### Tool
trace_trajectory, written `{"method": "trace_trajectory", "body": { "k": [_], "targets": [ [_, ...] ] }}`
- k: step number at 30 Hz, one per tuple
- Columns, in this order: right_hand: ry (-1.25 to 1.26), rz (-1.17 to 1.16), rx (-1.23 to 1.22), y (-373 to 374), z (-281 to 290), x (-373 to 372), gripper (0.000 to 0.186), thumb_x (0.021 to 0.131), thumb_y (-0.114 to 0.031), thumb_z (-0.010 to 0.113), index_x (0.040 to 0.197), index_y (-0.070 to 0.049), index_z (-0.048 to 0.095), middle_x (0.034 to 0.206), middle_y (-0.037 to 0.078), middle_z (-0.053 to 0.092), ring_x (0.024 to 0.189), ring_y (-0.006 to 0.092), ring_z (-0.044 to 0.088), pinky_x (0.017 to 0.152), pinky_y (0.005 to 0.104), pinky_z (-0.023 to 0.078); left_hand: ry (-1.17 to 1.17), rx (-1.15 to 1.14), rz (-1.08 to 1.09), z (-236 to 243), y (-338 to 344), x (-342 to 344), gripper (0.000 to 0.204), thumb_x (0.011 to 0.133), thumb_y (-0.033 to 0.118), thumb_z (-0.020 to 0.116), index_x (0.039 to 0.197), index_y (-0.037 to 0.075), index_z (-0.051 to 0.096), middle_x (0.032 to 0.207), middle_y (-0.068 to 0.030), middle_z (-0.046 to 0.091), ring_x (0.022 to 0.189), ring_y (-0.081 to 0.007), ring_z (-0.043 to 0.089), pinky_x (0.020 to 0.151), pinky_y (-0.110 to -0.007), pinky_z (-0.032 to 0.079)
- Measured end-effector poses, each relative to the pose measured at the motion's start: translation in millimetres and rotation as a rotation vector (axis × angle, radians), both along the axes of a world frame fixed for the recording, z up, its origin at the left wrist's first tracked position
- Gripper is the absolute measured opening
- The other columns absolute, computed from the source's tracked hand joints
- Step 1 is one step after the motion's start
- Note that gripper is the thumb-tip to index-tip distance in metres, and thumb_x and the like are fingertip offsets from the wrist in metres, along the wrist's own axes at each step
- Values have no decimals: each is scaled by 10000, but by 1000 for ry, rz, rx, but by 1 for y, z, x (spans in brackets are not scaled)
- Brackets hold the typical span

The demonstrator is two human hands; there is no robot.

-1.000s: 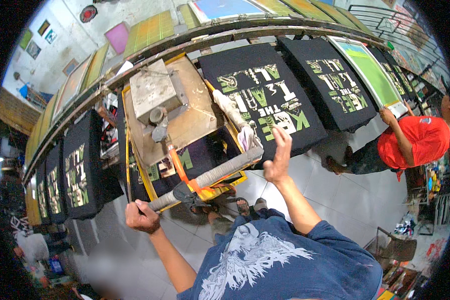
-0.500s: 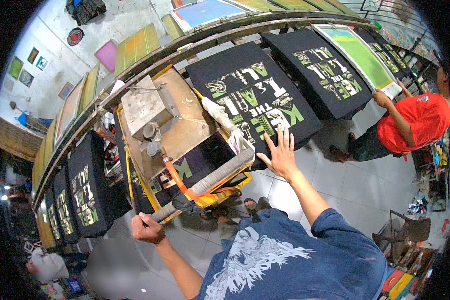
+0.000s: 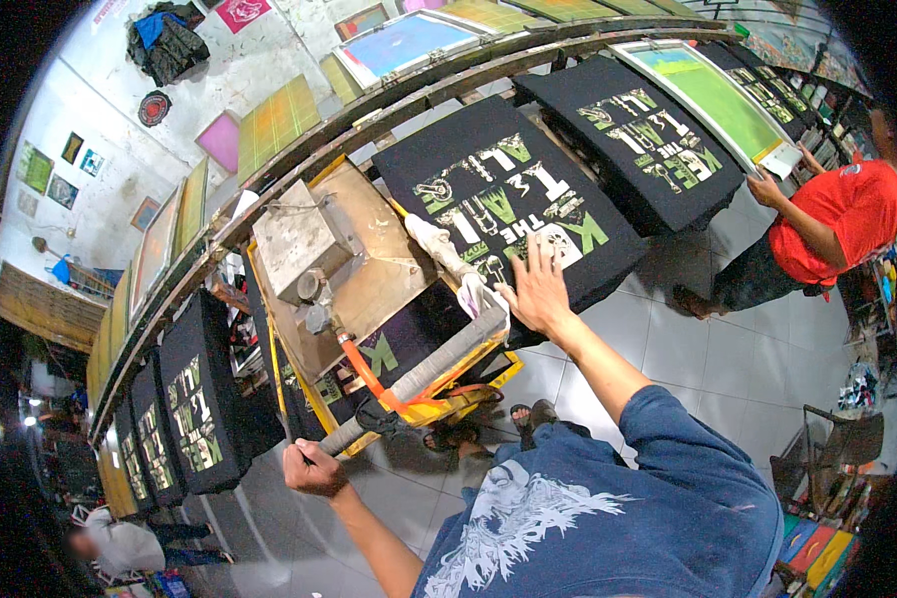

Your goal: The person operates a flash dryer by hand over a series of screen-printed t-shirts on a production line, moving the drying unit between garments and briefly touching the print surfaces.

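My left hand (image 3: 315, 468) is closed around the lower end of a grey tape-wrapped handle bar (image 3: 439, 359). The bar belongs to a heater with a flat metal hood (image 3: 374, 294), a box (image 3: 299, 239) on top, a yellow frame and an orange hose (image 3: 366, 367). Beneath the hood lies a printed black shirt, mostly covered. My right hand (image 3: 540, 297) lies palm down, fingers stretched, over the near edge of another black T-shirt (image 3: 448, 140) with white and green lettering. A whitish cloth (image 3: 434, 244) is wrapped along the hood's right side, close to my right fingers.
More printed black shirts (image 3: 194, 399) line the long curved rack on both sides. At right a person in a red shirt (image 3: 837, 214) holds a green screen frame (image 3: 703, 100). A chair (image 3: 837, 453) stands at lower right; another person (image 3: 120, 543) is at lower left.
My right hand has shifted left, with its fingers closer together over the shirt. The left hand still grips the bar. The whole view has turned slightly, and more of the lower-left person shows.
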State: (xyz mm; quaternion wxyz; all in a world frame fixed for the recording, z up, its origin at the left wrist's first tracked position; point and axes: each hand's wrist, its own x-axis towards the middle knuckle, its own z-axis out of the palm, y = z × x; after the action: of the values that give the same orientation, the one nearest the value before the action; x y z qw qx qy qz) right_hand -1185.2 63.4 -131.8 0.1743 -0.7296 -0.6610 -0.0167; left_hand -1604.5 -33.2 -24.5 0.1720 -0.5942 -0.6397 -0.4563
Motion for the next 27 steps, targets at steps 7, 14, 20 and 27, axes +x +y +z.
{"method": "trace_trajectory", "body": {
  "k": [7,14,20,27],
  "targets": [
    [-7,206,30,49,-16,-6,580,1039,-492,485,1499,-144,537,1639,335,242,1544,503,157,1235,640,120,9,24,32,3,-1,5,396,973,169,522,626,-1,433,589,-194,426,542,-400,451,535,-512,320],
    [21,192,-29,58,-8,-3,573,1039,-521,476,1464,-151,583,1629,346,255,1545,511,145,1233,651,114,-23,21,9,1,1,4,370,955,143,529,624,-8,461,590,-191,449,542,-400,463,536,-512,321],
    [-1,106,-66,89,-5,20,675,1041,-594,433,1582,-189,424,1638,335,250,1563,492,119,1247,639,102,11,22,11,2,1,3,371,963,157,537,634,-5,482,595,-182,484,545,-383,488,536,-494,348],
    [-72,82,-139,97,1,22,755,1048,-624,378,1621,-134,332,1604,301,352,1551,467,191,1252,617,99,70,-42,44,-1,-4,-2,382,995,195,540,664,6,521,625,-172,560,572,-366,543,554,-476,405]
  ]
}}
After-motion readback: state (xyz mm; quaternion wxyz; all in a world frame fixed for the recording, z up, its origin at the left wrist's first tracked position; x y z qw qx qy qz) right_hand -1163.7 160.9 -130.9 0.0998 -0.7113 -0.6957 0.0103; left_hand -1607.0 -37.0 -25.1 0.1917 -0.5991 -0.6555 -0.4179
